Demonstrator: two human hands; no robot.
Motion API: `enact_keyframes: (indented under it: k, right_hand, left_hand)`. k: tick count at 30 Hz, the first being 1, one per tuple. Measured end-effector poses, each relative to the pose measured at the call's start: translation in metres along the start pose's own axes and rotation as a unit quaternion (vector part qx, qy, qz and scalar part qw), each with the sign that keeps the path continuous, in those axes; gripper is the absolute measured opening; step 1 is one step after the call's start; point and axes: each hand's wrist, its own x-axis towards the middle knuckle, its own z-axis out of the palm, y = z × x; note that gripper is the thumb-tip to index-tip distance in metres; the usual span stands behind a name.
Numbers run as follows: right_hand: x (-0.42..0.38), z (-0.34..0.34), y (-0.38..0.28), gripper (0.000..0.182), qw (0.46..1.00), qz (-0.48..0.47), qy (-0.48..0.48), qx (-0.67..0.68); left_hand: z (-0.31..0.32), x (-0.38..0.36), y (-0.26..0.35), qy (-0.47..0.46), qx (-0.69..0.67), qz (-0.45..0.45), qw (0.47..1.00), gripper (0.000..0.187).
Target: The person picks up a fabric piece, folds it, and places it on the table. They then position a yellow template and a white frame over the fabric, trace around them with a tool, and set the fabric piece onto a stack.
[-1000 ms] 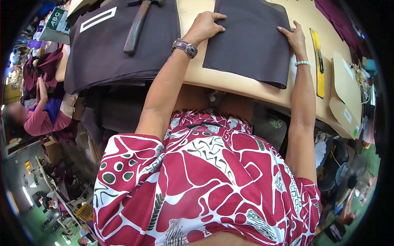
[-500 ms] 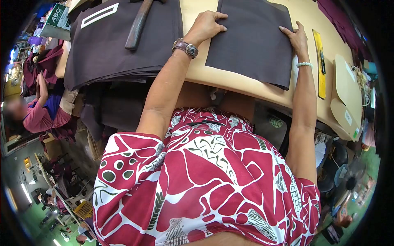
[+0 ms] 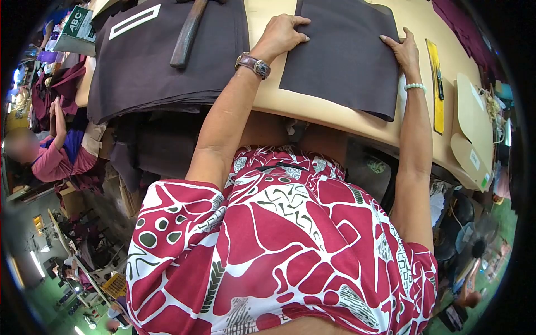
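Note:
A dark fabric panel (image 3: pixel 340 61) lies flat on the cream table in front of me. My left hand (image 3: pixel 282 34) rests at its left edge, with thumb and index finger stretched apart on the cloth. At the panel's right edge is my right hand (image 3: pixel 406 53), thumb touching the cloth and fingers extended, spread from the thumb. Neither hand grips anything that I can see. Left of my left hand lies a thick stack of dark fabric (image 3: pixel 151 72). On that stack rest a hammer (image 3: pixel 190 36) with a wooden handle and a white rectangular frame (image 3: pixel 135 22).
Right of my right hand, a yellow ruler (image 3: pixel 434 84) lies with a dark pen-like tool on it. Beyond it are a folded cream card piece (image 3: pixel 472 131) and maroon cloth (image 3: pixel 460 22). A green box (image 3: pixel 76 30) stands at the far left, near another person (image 3: pixel 64 148).
Almost everything stays in place. Both hands remain at the panel's edges, with only a very slight shift in my right hand and the panel's lower edge.

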Motion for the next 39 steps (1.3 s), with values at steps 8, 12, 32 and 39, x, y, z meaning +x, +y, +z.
enact_keyframes:
  k: [8,12,32,39]
  right_hand:
    - [-0.002,0.005,0.001,0.093,0.998,-0.011,0.031,-0.051]
    - [-0.008,0.002,-0.008,0.089,0.999,-0.005,0.032,-0.035]
    - [-0.165,-0.049,-0.021,0.050,0.967,-0.248,-0.063,-0.016]
    - [-0.163,-0.043,-0.016,0.050,0.964,-0.229,-0.103,-0.091]
  left_hand:
    - [0.009,0.000,0.002,0.112,0.153,0.152,0.970,0.044]
    - [0.037,-0.007,0.050,0.167,0.222,0.234,0.932,0.051]
    - [0.106,-0.081,0.084,-0.074,0.183,0.267,0.943,0.071]
    - [0.096,-0.101,0.081,-0.084,0.184,0.270,0.941,0.068]
